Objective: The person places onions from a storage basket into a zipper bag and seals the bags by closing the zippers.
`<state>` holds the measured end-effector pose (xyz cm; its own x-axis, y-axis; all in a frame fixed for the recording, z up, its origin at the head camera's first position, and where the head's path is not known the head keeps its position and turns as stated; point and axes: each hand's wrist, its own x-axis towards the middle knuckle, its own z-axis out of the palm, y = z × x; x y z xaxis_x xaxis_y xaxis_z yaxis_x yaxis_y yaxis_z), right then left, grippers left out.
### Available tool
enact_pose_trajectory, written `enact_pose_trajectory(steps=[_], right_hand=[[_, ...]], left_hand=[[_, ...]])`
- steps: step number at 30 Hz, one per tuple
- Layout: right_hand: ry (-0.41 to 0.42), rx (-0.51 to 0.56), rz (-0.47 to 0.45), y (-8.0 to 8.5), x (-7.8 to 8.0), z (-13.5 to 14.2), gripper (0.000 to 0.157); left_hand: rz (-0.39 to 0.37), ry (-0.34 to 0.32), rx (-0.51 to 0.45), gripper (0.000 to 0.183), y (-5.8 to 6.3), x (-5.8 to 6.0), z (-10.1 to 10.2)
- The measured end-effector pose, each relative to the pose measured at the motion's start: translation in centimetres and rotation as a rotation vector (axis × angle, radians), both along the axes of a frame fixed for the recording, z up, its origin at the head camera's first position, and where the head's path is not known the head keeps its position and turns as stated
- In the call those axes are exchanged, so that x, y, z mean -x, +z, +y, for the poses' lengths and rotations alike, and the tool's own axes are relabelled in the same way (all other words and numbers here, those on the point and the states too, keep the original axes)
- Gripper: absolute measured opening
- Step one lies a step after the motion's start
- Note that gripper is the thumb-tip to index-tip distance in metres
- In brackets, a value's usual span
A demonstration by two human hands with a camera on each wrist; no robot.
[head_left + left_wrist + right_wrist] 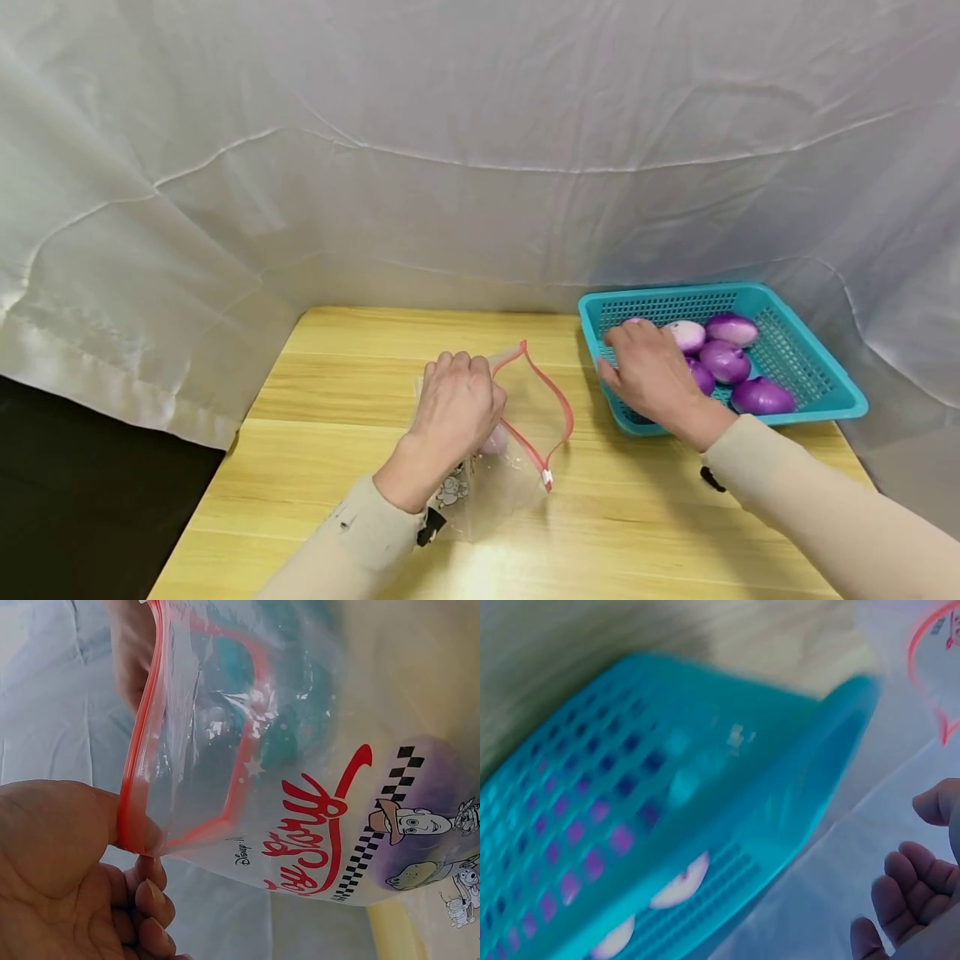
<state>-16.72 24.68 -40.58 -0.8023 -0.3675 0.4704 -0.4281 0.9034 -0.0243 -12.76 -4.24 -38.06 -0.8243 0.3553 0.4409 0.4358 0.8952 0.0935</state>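
Observation:
My left hand (pixel 457 400) pinches the rim of a clear zip bag (pixel 510 496) between thumb and fingers. The bag's mouth gapes, edged by a red zip strip (pixel 564 404) with a white slider. Inside the bag, purple onion shapes (pixel 431 780) show through the printed plastic in the left wrist view. My right hand (pixel 648 367) is over the left side of a teal basket (pixel 787 358), close to the onions in it. Its fingers are loosely bent with nothing between them in the right wrist view. Several purple onions (pixel 726 362) lie in the basket.
Both the bag and the basket stand on a light wood table (pixel 345 342), with the basket at its back right. A pale grey cloth (pixel 465 208) hangs behind and beside the table. A dark area (pixel 82 492) lies beyond the left edge.

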Motion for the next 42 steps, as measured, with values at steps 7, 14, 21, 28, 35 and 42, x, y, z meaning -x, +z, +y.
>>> enact_pose_trajectory(steps=[7,14,21,28,35,42], right_hand=[[-0.013,-0.064,0.122,0.2,0.5,5.1,0.036],[-0.081,-0.131,0.031,-0.9,0.6,10.1,0.037],[-0.137,-0.232,-0.116,-1.5,0.6,14.0,0.056],[-0.098,-0.26,-0.139,-1.9,0.9,16.0,0.064],[-0.053,-0.278,-0.162,-2.7,1.0,16.9,0.078],[0.013,-0.317,-0.179,-3.4,1.3,17.7,0.081]], left_hand=[[0.004,0.002,-0.012,0.023,-0.1,0.0,0.1],[-0.002,-0.002,-0.025,0.023,-0.2,0.1,0.1],[-0.023,-0.007,-0.037,0.024,-0.2,0.1,0.2],[-0.046,0.002,-0.04,0.024,-0.3,0.0,0.2],[-0.068,0.007,-0.043,0.025,-0.4,0.0,0.2],[-0.067,0.009,-0.045,0.025,-0.5,0.0,0.0]])
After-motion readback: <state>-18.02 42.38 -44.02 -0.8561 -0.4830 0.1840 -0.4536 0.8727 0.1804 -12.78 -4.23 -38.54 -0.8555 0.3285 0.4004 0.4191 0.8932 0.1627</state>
